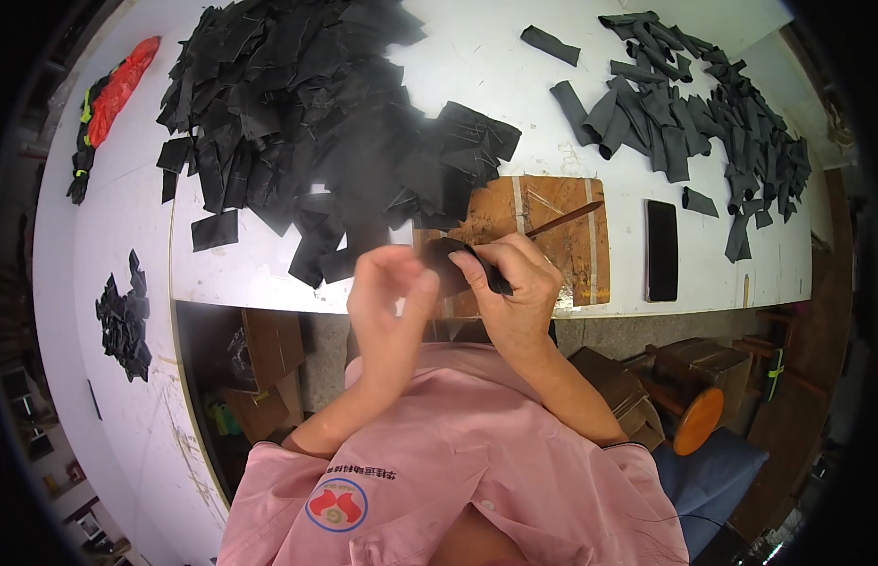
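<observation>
Your right hand (522,276) is pinching a black fabric piece (448,268) over the near part of the brown board (588,247) on the table (712,269); your left hand (387,294) is blurring close beside it, its grip impossible to tell.

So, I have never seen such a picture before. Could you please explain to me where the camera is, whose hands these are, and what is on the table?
There is no machine here. A camera on a person's head looks down; its wide lens bends straight edges. Both hands are that person's own. The right hand pinches a black piece, apparently cloth. The left hand is beside it, too blurred to tell whether it touches.

On the white table lie a big heap of flat black pieces, many narrow, rolled-looking dark pieces to the right, a worn brown board and a black phone-like slab.
</observation>
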The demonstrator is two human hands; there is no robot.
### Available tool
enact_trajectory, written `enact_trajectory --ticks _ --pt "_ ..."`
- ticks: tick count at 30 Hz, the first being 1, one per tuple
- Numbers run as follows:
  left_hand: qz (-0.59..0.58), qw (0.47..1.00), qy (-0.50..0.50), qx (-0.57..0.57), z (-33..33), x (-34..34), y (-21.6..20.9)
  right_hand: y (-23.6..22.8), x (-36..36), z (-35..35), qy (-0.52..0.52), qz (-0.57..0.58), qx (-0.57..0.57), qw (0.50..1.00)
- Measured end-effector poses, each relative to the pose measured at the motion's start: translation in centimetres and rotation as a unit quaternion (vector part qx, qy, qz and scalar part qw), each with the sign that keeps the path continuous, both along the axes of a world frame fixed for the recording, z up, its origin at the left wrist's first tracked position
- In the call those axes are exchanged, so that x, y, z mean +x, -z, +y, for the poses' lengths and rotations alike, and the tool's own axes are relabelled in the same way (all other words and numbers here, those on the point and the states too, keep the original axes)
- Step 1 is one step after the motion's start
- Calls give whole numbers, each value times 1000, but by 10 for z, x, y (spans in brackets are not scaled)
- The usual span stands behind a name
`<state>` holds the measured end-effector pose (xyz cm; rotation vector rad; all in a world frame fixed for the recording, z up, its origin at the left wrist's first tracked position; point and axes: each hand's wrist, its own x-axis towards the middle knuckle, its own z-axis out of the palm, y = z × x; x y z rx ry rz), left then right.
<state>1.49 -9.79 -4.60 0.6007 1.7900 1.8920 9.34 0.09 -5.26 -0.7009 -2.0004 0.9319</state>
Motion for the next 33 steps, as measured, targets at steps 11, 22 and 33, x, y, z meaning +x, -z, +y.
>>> enact_trajectory --ticks 11,22,33 --pt "-141 985 97 -22 4 0 -30 6 12 2 -28 -73 132 988" --pt "-87 990 102 -53 8 -4 -12 -18 26 2 -130 -76 -75 986" --pt "339 939 9 -61 23 13 0 -10 21 -3 12 -62 -22 998"
